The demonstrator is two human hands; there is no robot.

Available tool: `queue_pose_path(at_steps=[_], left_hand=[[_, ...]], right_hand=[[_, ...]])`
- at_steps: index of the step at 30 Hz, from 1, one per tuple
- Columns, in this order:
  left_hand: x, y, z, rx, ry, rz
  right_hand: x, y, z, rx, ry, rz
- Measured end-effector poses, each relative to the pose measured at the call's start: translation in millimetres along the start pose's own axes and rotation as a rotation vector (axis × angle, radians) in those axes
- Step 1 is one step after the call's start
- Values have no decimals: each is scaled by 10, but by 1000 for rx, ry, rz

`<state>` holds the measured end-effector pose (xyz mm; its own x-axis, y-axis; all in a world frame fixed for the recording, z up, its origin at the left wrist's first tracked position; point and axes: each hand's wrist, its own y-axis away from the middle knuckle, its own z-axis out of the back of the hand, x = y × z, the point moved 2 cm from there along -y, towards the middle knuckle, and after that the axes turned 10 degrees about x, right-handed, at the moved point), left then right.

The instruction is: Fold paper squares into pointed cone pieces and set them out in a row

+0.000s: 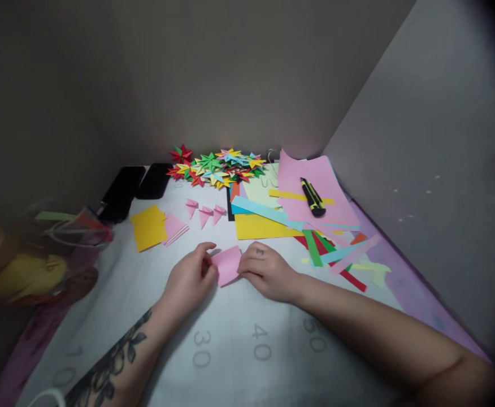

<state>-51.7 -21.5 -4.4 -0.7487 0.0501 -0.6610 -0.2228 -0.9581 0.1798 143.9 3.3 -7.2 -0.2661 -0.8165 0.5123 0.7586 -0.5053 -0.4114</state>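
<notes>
A small pink paper square [228, 264] lies on the white mat [230, 350] between my two hands. My left hand [189, 278] pinches its left edge with curled fingers. Pressing on its right edge is my right hand [266, 270], fingers bent and closed on the paper. Three folded pink paper cones [205, 212] lie in a row just beyond. Left of them sit a yellow square [148, 227] and a pink folded sheet [174, 227].
A heap of coloured paper stars [216, 167] lies at the back by the wall. Coloured sheets and strips [315, 226] spread to the right, with a yellow-black utility knife [313, 198] on a pink sheet. Two dark phones [135, 183] lie at back left. A bag [39, 254] sits at left.
</notes>
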Motion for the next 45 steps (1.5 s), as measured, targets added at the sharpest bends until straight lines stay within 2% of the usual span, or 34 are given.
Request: queue_pose_path(at_steps=[5, 11, 13, 15, 17, 20, 21, 23, 26, 30, 36, 45], left_hand=[[17, 7, -22, -14, -103, -42], [12, 25, 5, -40, -133, -216], [-29, 63, -3, -101, -120, -244], [-109, 130, -54, -215, -130, -287], [-231, 216, -175, -273, -212, -438], [-393, 326, -421, -183, -404, -700], [-419, 347, -480, -184, -482, -721], [-429, 358, -533, -200, -578, -656], [-394, 363, -504, -234, -692, -519], [-358, 405, -465, -214, -796, -546], [-295, 411, -526, -159, -788, -517], [-257, 403, -555, -60, -725, -444]], right_hand=[[15, 16, 25, 77, -48, -47], [-4, 23, 13, 99, -54, -170], [-26, 24, -1, 79, -59, -230], [-50, 25, -18, 69, -61, -291], [-72, 24, -34, 68, -55, -352], [-98, 22, -58, 64, -61, -427], [-105, 23, -66, 63, -69, -448], [-118, 33, -79, 59, -78, -489], [-131, 52, -94, 63, -90, -542], [-140, 60, -102, 73, -114, -604], [-134, 37, -103, 84, -119, -660], [-114, 44, -88, 17, -113, -630]])
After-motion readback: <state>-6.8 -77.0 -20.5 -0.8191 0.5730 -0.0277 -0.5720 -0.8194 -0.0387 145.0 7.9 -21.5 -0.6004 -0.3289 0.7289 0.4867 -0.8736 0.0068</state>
